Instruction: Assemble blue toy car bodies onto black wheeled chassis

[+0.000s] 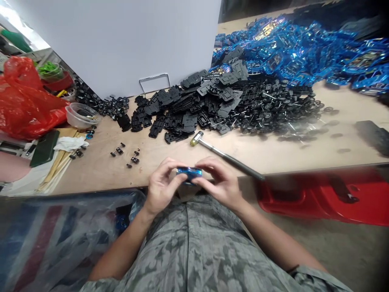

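Observation:
Close to my body, at the table's front edge, both hands grip a small shiny blue toy car body (pixel 191 172). My left hand (pixel 164 182) pinches its left end between thumb and fingers. On the right end, my right hand (pixel 220 180) does the same. The underside of the car is hidden. Just beyond my hands lies a small hammer (pixel 227 156) with a yellowish face and a dark handle. Two small wheel assemblies (pixel 133 159) rest on the table to the left. Behind the hammer spreads a heap of black plastic car chassis plates (pixel 188 107).
Wheel-and-axle sets (pixel 270 107) are heaped right of the chassis plates, with many blue car bodies (pixel 288 52) behind. A white panel (pixel 130 44) stands at the back. Left are a red plastic bag (pixel 27 101), a clear tub (pixel 81 115) and a phone (pixel 45 149). Below right is a red stool (pixel 319 198).

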`<state>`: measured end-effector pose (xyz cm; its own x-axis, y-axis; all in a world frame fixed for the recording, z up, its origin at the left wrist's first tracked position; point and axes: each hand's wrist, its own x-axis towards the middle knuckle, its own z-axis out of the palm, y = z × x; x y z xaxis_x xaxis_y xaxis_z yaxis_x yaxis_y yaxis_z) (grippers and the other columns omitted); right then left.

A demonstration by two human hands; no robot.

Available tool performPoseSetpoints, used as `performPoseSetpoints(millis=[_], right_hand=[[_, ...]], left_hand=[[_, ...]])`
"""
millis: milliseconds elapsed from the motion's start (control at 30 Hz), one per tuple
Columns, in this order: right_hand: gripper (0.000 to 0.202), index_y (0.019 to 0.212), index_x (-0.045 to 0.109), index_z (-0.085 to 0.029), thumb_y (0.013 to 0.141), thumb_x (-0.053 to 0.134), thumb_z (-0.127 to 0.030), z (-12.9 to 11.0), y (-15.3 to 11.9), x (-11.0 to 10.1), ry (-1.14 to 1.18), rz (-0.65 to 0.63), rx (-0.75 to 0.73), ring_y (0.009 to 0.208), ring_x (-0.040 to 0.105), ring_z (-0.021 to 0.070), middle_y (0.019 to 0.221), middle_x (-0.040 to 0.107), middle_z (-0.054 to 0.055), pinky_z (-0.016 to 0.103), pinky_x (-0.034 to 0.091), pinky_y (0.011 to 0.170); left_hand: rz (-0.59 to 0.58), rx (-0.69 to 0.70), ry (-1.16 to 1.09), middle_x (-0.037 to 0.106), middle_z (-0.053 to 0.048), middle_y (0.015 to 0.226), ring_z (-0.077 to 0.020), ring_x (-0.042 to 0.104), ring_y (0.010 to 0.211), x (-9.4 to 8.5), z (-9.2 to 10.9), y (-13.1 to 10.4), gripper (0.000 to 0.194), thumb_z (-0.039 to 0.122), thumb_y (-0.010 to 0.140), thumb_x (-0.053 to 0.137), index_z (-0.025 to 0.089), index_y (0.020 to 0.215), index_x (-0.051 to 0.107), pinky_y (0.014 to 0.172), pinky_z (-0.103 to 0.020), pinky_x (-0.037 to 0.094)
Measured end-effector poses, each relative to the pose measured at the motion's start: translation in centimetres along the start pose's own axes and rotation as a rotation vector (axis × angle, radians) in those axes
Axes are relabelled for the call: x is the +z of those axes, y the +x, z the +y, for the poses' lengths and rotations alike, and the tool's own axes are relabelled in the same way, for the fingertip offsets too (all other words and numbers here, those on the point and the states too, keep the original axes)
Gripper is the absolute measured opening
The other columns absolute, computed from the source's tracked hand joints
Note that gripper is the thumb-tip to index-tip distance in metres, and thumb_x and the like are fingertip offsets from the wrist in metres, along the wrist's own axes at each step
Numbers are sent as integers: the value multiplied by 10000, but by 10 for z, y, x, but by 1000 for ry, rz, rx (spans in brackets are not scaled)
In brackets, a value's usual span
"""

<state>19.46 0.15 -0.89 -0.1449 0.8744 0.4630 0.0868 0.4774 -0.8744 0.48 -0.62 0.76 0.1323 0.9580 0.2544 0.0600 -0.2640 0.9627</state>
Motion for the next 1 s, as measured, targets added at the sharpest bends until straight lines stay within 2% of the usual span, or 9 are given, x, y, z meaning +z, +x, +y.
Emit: performPoseSetpoints(millis=[167, 500, 633, 800, 900, 1000], right_hand=[[128, 1001, 696, -207, 891, 757, -226, -3, 7, 6, -30, -17, -96, 844, 670, 195, 899, 715, 52, 341, 563, 779], [133, 1018, 667, -185, 900, 730, -184, -6, 14, 18, -32, 0, -176, 826, 655, 193, 895, 704, 70, 332, 551, 768], [124, 1007, 671, -185, 900, 731, -181, -9, 17, 17, -27, -16, -181, 811, 653, 191, 881, 709, 65, 332, 547, 764], [77, 1006, 670, -189, 938, 683, -222, -10, 15, 18, -45, -2, -183, 814, 639, 204, 878, 699, 73, 369, 549, 770], [147, 946, 677, -196, 915, 735, -328, -2, 16, 19, 16, 30, -50, 824, 648, 194, 881, 694, 59, 354, 571, 785], [265, 948, 672, -194, 887, 761, -436, 13, 21, 16, 197, 49, 221, 843, 676, 175, 915, 699, 43, 314, 600, 778]], left_hand=[[14, -52, -69, 633, -53, 993, -165, 615, 953, -7, -5, -4, 152, 229, 907, 725, 208, 1057, 728, 854, -269, 497], [106, -38, -43, 627, -40, 986, -155, 630, 937, -10, -13, -11, 149, 282, 917, 715, 215, 1048, 690, 841, -256, 523], [116, -34, -45, 631, -41, 980, -160, 636, 944, -10, -11, -12, 155, 269, 906, 728, 219, 1049, 696, 844, -263, 529], [129, -5, -18, 600, -19, 938, -129, 604, 869, -6, -5, -9, 140, 240, 892, 744, 225, 1027, 710, 770, -224, 504], [161, -21, -6, 613, -18, 946, -128, 620, 888, -3, -2, -3, 146, 265, 883, 763, 211, 1011, 716, 801, -227, 517], [77, -209, -180, 688, -58, 1104, -192, 674, 1042, 0, -1, 3, 360, 436, 880, 761, 225, 1163, 692, 915, -303, 556]])
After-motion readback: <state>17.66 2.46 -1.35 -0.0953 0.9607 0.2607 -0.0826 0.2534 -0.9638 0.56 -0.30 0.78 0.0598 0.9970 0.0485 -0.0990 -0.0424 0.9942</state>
